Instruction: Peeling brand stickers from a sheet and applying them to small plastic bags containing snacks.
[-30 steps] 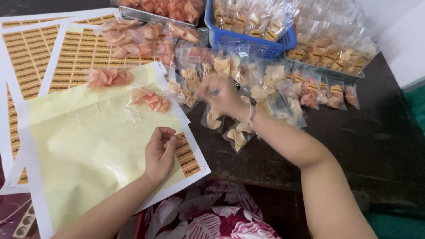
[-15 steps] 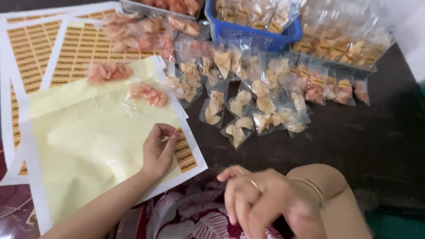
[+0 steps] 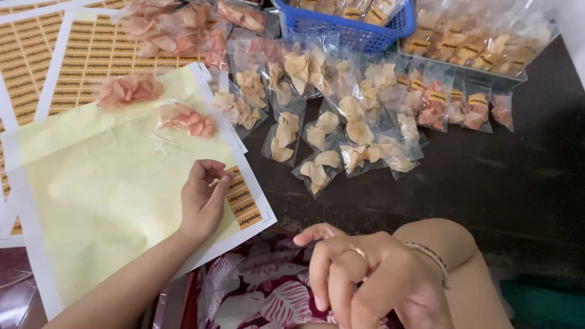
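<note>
Head view: left hand pinches sticker sheet.

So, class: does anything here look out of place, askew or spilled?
Two pink snack bags lie on the yellow backing sheet, apart from the main pile. That pile is a loose, overlapping heap, not rows. The left hand rests by the last labels. Nothing looks spilled or torn.

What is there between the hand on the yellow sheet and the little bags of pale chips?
In the head view, between the left hand and the pale chip bags lie a short column of brown stickers, the sheet's white edge, then bare dark table.
</note>
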